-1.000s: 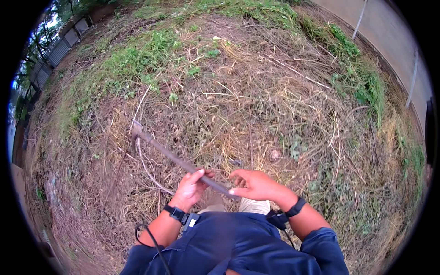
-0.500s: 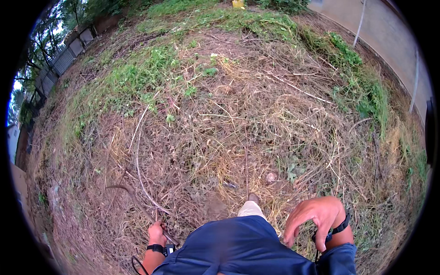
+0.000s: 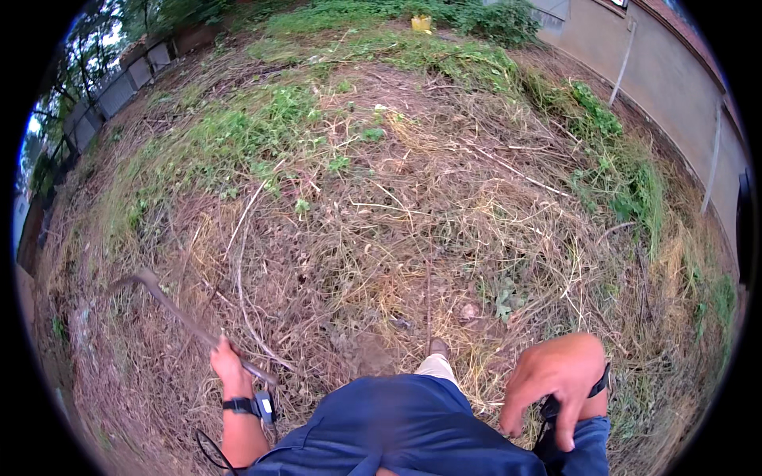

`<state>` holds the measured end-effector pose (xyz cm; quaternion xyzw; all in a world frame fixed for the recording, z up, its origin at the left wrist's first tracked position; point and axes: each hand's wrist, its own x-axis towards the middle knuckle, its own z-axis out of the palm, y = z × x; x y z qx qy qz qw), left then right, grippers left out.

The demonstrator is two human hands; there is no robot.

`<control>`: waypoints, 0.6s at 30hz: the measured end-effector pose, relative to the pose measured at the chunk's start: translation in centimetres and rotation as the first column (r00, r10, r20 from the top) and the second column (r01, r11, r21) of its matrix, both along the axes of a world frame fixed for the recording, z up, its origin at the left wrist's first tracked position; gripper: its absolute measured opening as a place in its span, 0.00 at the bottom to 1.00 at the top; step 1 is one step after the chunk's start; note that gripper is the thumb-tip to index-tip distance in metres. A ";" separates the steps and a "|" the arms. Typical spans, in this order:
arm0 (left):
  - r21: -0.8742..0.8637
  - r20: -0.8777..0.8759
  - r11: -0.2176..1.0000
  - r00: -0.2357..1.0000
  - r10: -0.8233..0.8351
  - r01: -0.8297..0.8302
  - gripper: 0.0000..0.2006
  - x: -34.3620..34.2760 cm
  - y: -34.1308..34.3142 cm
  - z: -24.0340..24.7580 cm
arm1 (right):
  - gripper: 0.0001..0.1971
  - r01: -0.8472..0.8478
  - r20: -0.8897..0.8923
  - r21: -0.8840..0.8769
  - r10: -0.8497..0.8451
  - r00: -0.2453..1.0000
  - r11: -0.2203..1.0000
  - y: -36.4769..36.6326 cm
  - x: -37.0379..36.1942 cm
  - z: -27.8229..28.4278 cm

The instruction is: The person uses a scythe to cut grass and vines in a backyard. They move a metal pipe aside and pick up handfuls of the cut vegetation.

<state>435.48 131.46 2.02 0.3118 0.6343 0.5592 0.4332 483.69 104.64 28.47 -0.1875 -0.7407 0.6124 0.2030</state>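
Observation:
My left hand (image 3: 228,361) is closed around the handle of a sickle (image 3: 181,315), held out to the left over the dry cut grass (image 3: 171,373). The sickle's curved tip points away to the left and is somewhat blurred. A short end of its handle sticks out behind my fist. On the right, my right hand (image 3: 556,373) hangs in front of my hip with its fingers loosely bent and apart, holding nothing. Black straps with small devices circle both wrists.
One shoe (image 3: 438,347) stands on the straw-covered ground. Long dry stalks (image 3: 242,270) lie ahead on the left. Green weeds (image 3: 262,127) grow farther off. A plain wall (image 3: 667,87) runs along the right, a metal fence (image 3: 119,95) at far left, and a yellow container (image 3: 421,23) at the back.
My left hand has swung outward to the left and forward with the sickle, farther from my body. My right hand has shifted only slightly. The view has tilted up a little.

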 end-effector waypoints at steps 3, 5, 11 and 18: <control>0.147 0.095 0.988 0.995 0.040 -0.053 0.11 2.7 1.7 7.2 | 0.29 -0.186 0.003 0.279 0.193 0.981 0.942 2.9 -3.7 4.0; 0.172 0.188 0.985 0.981 -0.058 0.025 0.10 7.0 2.9 8.8 | 0.21 -0.285 0.059 0.429 0.288 0.956 0.857 2.8 -6.5 6.8; 0.175 0.073 0.978 0.989 -0.129 0.114 0.09 4.3 2.1 9.2 | 0.18 -0.660 0.254 0.483 0.629 0.734 0.575 3.6 -9.9 7.2; 0.082 0.043 0.991 0.993 -0.106 0.103 0.11 4.2 0.7 6.2 | 0.10 -0.273 0.060 0.640 0.308 0.949 0.718 -1.6 -7.6 9.3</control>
